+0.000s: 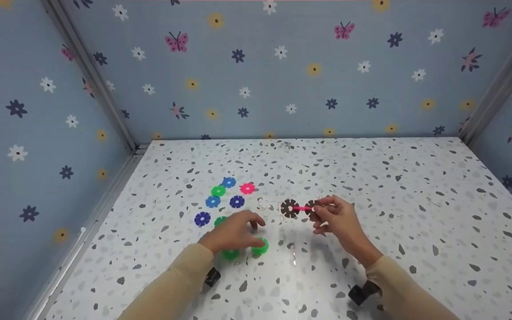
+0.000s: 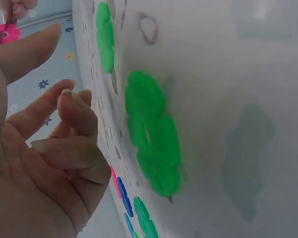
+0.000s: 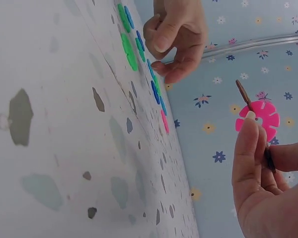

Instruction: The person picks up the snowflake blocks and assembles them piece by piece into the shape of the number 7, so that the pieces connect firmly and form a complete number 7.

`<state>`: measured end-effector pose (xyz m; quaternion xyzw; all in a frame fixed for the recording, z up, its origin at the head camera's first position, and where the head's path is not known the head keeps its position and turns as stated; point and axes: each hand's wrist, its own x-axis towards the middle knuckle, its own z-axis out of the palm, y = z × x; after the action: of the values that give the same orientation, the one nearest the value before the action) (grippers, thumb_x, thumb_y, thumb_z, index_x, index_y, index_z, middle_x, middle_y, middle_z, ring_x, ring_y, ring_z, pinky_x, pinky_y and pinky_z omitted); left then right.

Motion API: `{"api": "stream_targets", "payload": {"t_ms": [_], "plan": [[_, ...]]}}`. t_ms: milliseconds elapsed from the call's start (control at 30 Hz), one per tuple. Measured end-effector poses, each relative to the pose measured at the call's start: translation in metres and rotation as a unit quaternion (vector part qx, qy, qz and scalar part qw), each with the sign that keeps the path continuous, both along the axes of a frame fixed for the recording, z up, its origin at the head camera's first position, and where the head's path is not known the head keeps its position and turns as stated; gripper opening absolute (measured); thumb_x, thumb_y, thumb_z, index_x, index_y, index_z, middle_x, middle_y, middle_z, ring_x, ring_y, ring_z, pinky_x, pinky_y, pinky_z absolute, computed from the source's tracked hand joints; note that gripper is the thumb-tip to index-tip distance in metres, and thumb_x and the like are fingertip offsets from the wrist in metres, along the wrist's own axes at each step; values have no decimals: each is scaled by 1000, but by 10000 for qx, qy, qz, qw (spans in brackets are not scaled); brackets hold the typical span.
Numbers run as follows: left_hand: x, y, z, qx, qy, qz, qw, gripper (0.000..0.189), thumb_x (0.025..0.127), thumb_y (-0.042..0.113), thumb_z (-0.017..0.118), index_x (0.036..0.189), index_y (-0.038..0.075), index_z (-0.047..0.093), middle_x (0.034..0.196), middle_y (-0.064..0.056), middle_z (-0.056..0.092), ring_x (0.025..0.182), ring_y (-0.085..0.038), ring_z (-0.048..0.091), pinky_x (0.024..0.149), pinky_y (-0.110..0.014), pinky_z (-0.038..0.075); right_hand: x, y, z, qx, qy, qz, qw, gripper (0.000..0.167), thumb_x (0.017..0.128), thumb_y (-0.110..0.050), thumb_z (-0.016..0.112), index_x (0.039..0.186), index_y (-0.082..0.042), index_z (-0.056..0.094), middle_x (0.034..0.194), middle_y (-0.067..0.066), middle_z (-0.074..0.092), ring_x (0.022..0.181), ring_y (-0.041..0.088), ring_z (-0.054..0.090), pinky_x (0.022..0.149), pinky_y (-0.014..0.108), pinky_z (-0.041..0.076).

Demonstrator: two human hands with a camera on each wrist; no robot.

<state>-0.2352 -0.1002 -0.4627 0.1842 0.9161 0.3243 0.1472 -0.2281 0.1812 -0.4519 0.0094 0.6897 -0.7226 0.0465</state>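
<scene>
My right hand (image 1: 342,222) pinches a small notched flower disc, brown (image 1: 310,206), between thumb and fingers, above the table. A pink notched disc (image 3: 269,119), edge-on in the head view, links it to a second brown disc (image 1: 289,208). My left hand (image 1: 234,231) hovers over the loose discs, fingers loosely bent and holding nothing. Its thumb is over the edge of a green disc (image 1: 261,249) in the head view; the left wrist view shows the hand apart from the green discs (image 2: 154,134) on the table. The left hand partly hides several discs.
Loose blue (image 1: 213,201), dark blue (image 1: 202,218), green (image 1: 218,190) and pink (image 1: 247,188) discs lie left of centre. A pale clear disc (image 1: 265,203) lies near the middle. The speckled white table (image 1: 394,178) meets flowered panels (image 1: 282,80) at back and sides.
</scene>
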Motion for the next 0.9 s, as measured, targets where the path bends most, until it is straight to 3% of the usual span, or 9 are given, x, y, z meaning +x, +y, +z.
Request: {"api": "stream_targets", "payload": {"t_ms": [167, 300, 567, 767, 900], "plan": [[5, 2, -2, -540, 166, -302, 9979, 61, 70, 35, 88, 124, 16, 66, 106, 4, 58, 95, -14, 56, 89, -36, 49, -1, 1, -3, -41, -19, 17, 10000, 14, 98, 3, 56, 111, 5, 53, 85, 17, 68, 64, 18, 62, 59, 35, 59], [7, 2, -1, -712, 199, -321, 9968, 56, 70, 35, 88, 119, 17, 69, 104, 6, 57, 94, -13, 56, 87, -35, 50, -1, 1, -4, -62, -14, 59, 10000, 14, 98, 3, 56, 111, 5, 53, 85, 17, 67, 64, 19, 62, 60, 36, 59], [7, 2, 0, -726, 135, -379, 9965, 38, 70, 31, 88, 101, 21, 69, 100, 8, 57, 91, -13, 57, 85, -35, 50, -1, -1, -3, -60, -77, 70, 9999, 16, 97, 2, 57, 112, 6, 52, 85, 17, 67, 64, 18, 62, 59, 34, 59], [7, 5, 4, -649, 129, -563, 9962, 36, 71, 23, 86, 100, 20, 66, 98, 6, 58, 88, -14, 56, 82, -34, 50, 0, 0, -4, 36, -99, 78, 9999, 19, 98, 0, 58, 115, 6, 51, 86, 16, 67, 66, 18, 62, 60, 32, 58], [9, 4, 2, -550, -11, -459, 9974, 37, 72, 23, 86, 101, 22, 63, 95, 8, 58, 85, -13, 56, 79, -34, 50, 0, 0, -5, 113, -119, 71, 9998, 19, 98, -1, 58, 115, 6, 51, 86, 16, 67, 67, 18, 62, 61, 33, 58]]}}
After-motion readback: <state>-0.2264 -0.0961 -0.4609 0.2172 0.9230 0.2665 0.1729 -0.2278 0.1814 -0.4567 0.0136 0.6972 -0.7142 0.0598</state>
